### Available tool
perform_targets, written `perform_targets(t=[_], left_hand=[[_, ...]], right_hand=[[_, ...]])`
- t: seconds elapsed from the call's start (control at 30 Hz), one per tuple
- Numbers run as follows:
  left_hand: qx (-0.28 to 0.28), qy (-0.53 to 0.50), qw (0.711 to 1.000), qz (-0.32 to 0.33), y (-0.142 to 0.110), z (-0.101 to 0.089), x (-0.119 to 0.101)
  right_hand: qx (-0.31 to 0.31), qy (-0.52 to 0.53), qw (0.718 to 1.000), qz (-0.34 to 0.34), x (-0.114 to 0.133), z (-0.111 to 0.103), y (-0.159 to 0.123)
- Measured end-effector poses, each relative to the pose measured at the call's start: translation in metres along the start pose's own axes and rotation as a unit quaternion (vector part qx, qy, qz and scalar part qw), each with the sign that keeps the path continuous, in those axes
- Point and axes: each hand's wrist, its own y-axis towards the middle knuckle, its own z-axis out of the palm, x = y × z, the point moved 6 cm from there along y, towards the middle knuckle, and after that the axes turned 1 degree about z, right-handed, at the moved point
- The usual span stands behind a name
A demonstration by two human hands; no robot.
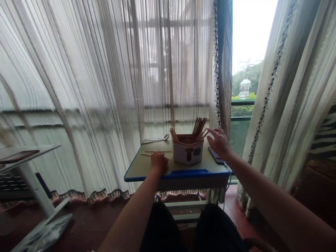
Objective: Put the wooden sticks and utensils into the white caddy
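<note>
On the small desk stands a pale holder [187,154] with brown compartments and a brown mushroom-like picture on its front. Dark brown chopsticks [198,126] rise from its back right, and light wooden sticks [173,135] lean at its left. My right hand [219,140] is at the holder's right side, thumb and fingers closed on light chopsticks [203,134] that slant out of it. Left of the holder, my left hand [159,161] rests on the desktop, fingers curled over a light chopstick [146,154]. Another chopstick [165,151] lies just behind that hand.
A metal slotted ladle [164,137] lies at the desk's back left. A phone [216,156] with a cable sits at the right, under my right forearm. The desk [136,167] has a blue rim. Curtains hang behind; another table [48,149] stands left.
</note>
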Motion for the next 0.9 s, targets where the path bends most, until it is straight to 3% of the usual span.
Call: perform_targets(t=[0.13,0.27,0.37,0.43,0.57,0.67,0.8,0.9], left_hand=[[0.074,0.008,0.997,-0.032,0.003,0.017,0.009],[0.090,-0.001,0.996,-0.027,0.006,0.021,0.009],[0.095,-0.015,0.995,-0.019,0.008,0.021,0.008],[0.091,-0.028,0.995,-0.004,0.008,0.020,0.006],[0.085,-0.065,0.993,0.042,0.005,0.016,0.000],[0.101,-0.121,0.984,0.082,0.002,0.017,-0.004],[0.115,-0.174,0.972,0.105,0.002,0.021,-0.005],[0.116,-0.206,0.965,0.114,0.004,0.023,-0.005]], right_hand=[[0.036,-0.051,0.998,0.014,-0.001,0.016,-0.016],[-0.061,-0.015,0.998,0.020,0.000,0.016,-0.039],[-0.120,0.041,0.990,0.068,-0.003,0.018,-0.061],[-0.085,0.075,0.990,0.082,0.000,0.028,-0.075],[0.050,0.161,0.986,0.009,0.032,0.057,-0.098],[0.102,0.209,0.973,-0.010,0.055,0.076,-0.111],[0.184,0.190,0.964,0.009,0.071,0.105,-0.121],[0.245,0.138,0.959,-0.014,0.081,0.121,-0.124]])
